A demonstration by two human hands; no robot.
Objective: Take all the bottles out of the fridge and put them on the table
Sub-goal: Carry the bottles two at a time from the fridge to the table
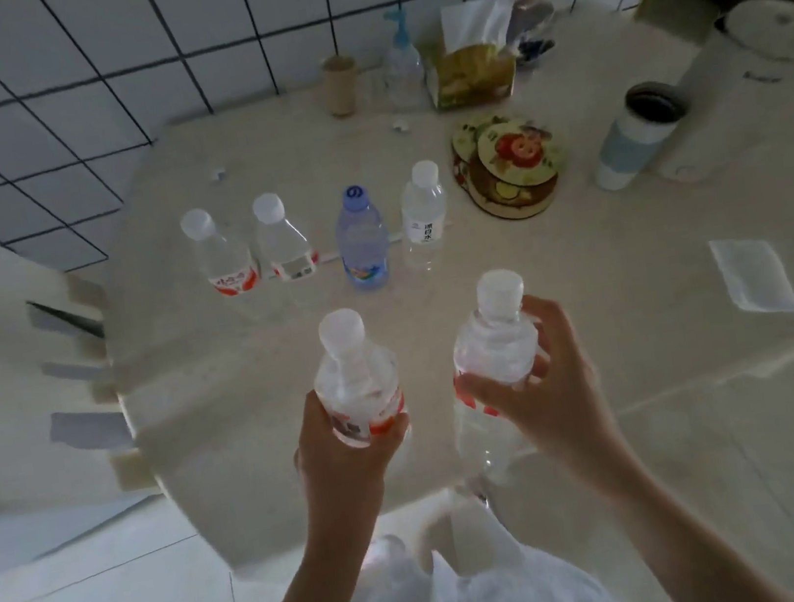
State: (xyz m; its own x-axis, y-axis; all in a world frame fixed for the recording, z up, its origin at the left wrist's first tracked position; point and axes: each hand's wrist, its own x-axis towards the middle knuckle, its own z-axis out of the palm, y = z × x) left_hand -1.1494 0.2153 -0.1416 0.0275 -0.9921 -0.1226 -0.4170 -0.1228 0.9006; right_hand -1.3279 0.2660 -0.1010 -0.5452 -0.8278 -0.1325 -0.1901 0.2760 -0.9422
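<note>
Head view: our left hand and right hand each grip a bottle above the bench. Set down carelessly, either could topple the row of four bottles just beyond.

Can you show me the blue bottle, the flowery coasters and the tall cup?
Blue plastic bottle [361, 239], head view, its body.
Round flowery coasters [511, 165], head view, top coaster's face.
Tall white-and-blue cup [629, 147], head view, its side.
</note>
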